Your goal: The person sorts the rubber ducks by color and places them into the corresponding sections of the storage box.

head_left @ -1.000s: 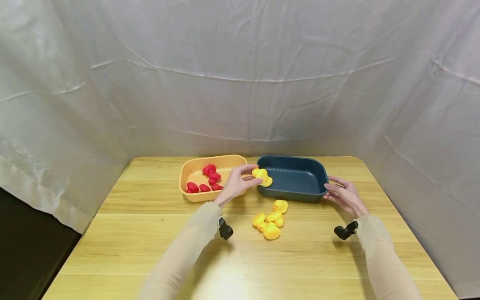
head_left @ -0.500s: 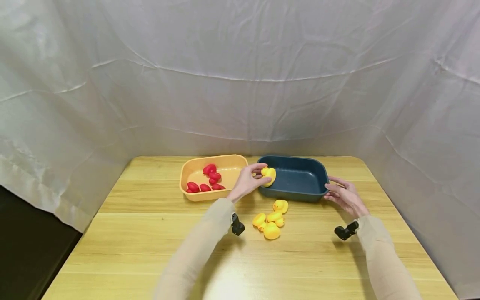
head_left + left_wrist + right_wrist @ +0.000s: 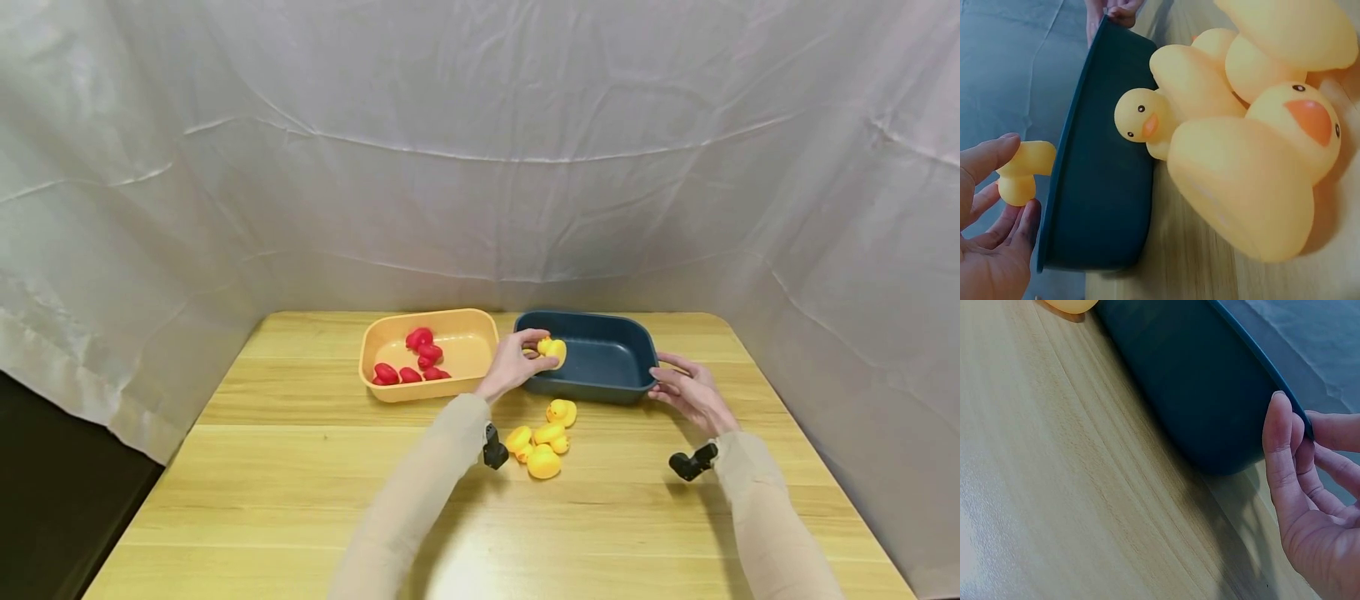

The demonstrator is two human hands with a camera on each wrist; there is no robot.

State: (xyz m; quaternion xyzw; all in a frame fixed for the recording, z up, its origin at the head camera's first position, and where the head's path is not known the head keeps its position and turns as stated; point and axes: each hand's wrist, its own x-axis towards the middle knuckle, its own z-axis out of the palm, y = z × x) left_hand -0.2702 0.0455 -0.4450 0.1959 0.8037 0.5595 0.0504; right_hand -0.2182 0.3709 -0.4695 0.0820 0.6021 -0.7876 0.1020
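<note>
My left hand (image 3: 517, 360) holds a yellow rubber duck (image 3: 553, 350) between thumb and fingers, over the left end of a dark blue bin (image 3: 600, 385). In the left wrist view this duck (image 3: 1022, 169) sits just past the bin's rim, gripped at the fingertips. My right hand (image 3: 692, 393) is at the bin's right end. Seen from the right wrist, its thumb lies on the outer wall and the other fingers (image 3: 1335, 431) bend round the rim's corner. Several more yellow rubber ducks (image 3: 544, 462) lie on the table in front of the bin.
An orange bin (image 3: 468, 358) with several red rubber toys (image 3: 429, 353) inside stands left of the blue one. Both rest near the back of the wooden table (image 3: 285, 483). A pale curtain (image 3: 480, 217) hangs behind and at both sides.
My left hand has moved right with the duck, from the gap between the bins to over the blue bin's left part. The right hand has stayed at the bin's right end.
</note>
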